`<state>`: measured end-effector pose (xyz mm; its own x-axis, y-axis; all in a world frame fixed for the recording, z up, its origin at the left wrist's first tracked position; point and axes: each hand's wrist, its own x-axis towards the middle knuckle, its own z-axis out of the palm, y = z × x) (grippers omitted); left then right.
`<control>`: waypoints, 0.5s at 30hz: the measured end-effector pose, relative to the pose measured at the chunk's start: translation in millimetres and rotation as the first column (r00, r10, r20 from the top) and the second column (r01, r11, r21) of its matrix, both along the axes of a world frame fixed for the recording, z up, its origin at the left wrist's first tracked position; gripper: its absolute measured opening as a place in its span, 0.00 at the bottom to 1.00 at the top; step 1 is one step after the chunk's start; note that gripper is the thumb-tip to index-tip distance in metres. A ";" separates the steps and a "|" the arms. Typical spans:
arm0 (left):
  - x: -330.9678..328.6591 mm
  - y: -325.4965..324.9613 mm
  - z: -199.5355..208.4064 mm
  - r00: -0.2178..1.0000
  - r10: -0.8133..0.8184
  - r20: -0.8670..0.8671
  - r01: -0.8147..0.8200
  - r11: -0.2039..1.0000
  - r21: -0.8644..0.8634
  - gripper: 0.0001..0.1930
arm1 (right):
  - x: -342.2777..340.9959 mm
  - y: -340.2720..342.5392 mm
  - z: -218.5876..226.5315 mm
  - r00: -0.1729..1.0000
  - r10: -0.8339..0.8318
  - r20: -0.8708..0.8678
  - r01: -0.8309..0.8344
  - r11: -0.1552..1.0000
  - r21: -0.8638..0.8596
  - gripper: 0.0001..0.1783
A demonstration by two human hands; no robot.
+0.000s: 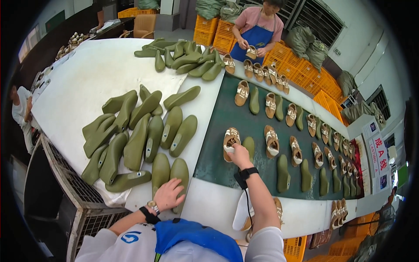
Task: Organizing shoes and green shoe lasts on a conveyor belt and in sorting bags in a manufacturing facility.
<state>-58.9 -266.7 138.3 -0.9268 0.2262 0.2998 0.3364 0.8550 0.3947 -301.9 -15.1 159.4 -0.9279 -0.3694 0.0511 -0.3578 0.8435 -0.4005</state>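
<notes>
My left hand [169,194] lies across two green shoe lasts [161,167] that stand side by side near the table's front edge. Its fingers are spread over them rather than wrapped round. At the near end of a brown shoe [231,134] with pale stripes, the fingers of my right hand [240,156] pinch the heel. That shoe rests on the dark green belt [211,168], toe pointing away from me. Right beside it, partly behind my hand, lies another green last [248,146].
More lasts are heaped on the white table [74,78] to the left and at the back. Rows of shoes and lasts fill the belt toward a white sign [376,150]. Across the belt a person in a blue apron [248,48] holds a shoe. Orange crates [297,65] stand behind.
</notes>
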 end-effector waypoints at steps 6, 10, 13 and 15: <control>1.4 3.1 4.3 1.000 0.002 0.015 -0.002 1.000 -0.007 0.15 | -80.9 2.1 -47.7 0.970 -0.241 -0.042 0.236 0.967 -0.095 0.33; 0.8 2.3 5.6 0.999 0.006 0.033 -0.006 1.000 -0.004 0.14 | -76.3 21.3 -34.4 0.931 -0.323 0.168 0.258 0.910 0.324 0.38; -3.0 3.1 5.6 1.000 -0.012 0.016 0.012 1.000 -0.002 0.14 | -47.6 56.8 -52.7 0.897 -0.401 0.189 0.267 0.829 0.491 0.35; -4.0 5.5 6.0 1.000 0.017 -0.002 -0.017 1.000 0.020 0.14 | -28.9 68.5 -64.4 0.895 -0.409 0.177 0.290 0.836 0.466 0.30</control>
